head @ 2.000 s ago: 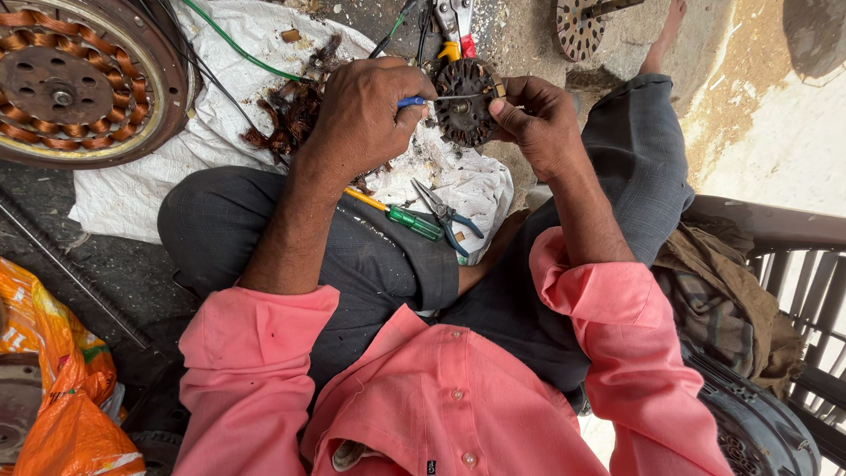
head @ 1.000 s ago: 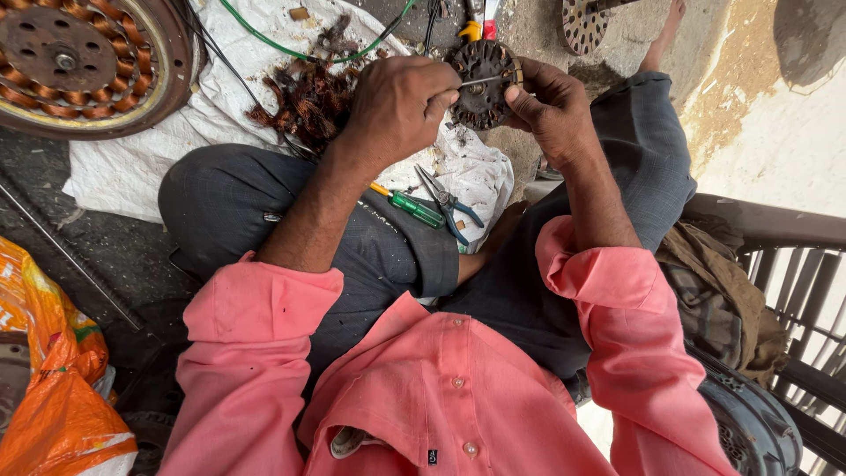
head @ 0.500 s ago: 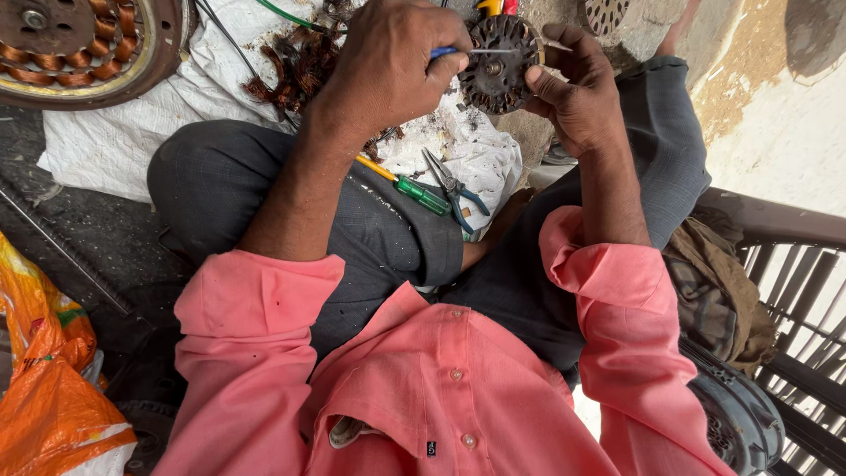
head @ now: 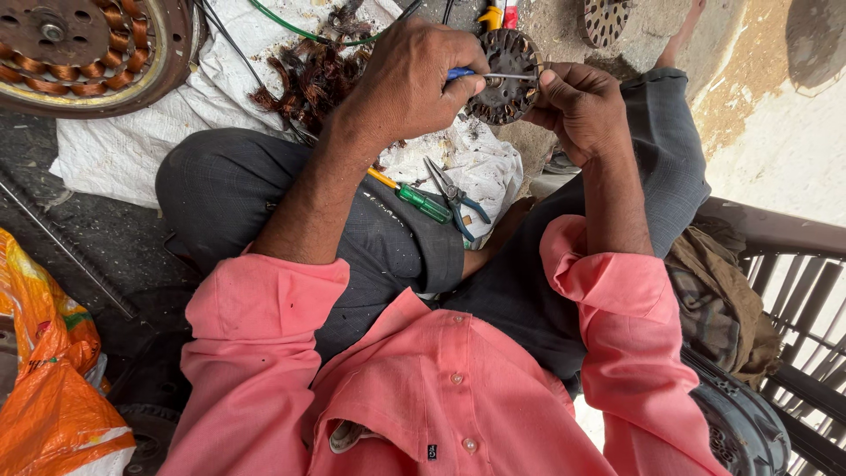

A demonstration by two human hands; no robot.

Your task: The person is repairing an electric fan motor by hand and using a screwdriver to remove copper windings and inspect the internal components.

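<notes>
- Hands first: the left hand (head: 407, 81) is closed round the blue handle of a thin tool (head: 489, 77), whose metal shaft runs across to the right hand (head: 582, 110).
- The right hand is closed too, fingers pinching the far end of the shaft and steadying a small round motor core (head: 504, 77) that sits between the two hands, just beyond the knuckles.
- The core's slots look mostly bare and dark; I judge that much of its winding is already out, though the view is too small to say whether any wire remains inside.
- A heap of loose copper wire (head: 310, 78) lies just to the outer side of the left hand, on a white cloth (head: 141, 132) spread on the floor.
- Below the left wrist, on the lap, rest a green-handled screwdriver (head: 414, 197) and a pair of pliers (head: 454, 196), neither being held.
- Farther out past the left hand lies a large wheel motor (head: 84, 48) with its copper coils wound and in place, seemingly untouched.
</notes>
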